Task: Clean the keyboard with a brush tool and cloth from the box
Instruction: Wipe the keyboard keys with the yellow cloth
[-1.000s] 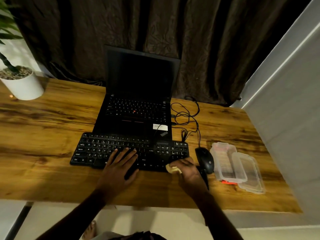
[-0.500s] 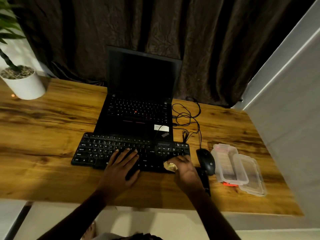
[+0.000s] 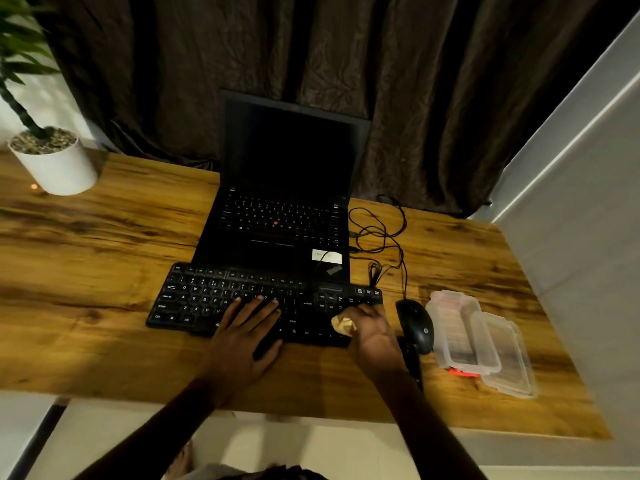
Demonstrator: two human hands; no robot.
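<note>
Head view, looking down on a wooden table [image 3: 104, 271] in dim light. A black keyboard [image 3: 194, 299] lies at the centre of the frame, its far edge touching the front of an open laptop [image 3: 291, 157] with a dark screen.

The left hand [image 3: 242, 344] rests flat on the middle of the keyboard, fingers straight and slightly spread over the keys, holding nothing. The right hand [image 3: 372, 332] is at the right end of the keyboard, its fingers curled round a crumpled yellowish cloth [image 3: 343, 324], which it presses on the keys near the lower right corner.

Just right of that hand sits a black mouse [image 3: 415, 323], apart from the keyboard. Its cable runs up the frame to a loose tangle of cables [image 3: 381, 233] beside the laptop. A slim dark object [image 3: 412, 362] lies below the mouse, partly hidden by the right wrist; I cannot tell what it is.

Further right stands the clear plastic box [image 3: 450, 317], open, with its lid [image 3: 505, 358] lying against its right side. A small orange piece [image 3: 462, 373] shows at the box's lower edge.

At the upper left of the frame a white pot [image 3: 59, 168] with a green plant stands on the table. A dark curtain [image 3: 346, 64] hangs across the top, and a pale wall [image 3: 571, 220] fills the right side.
</note>
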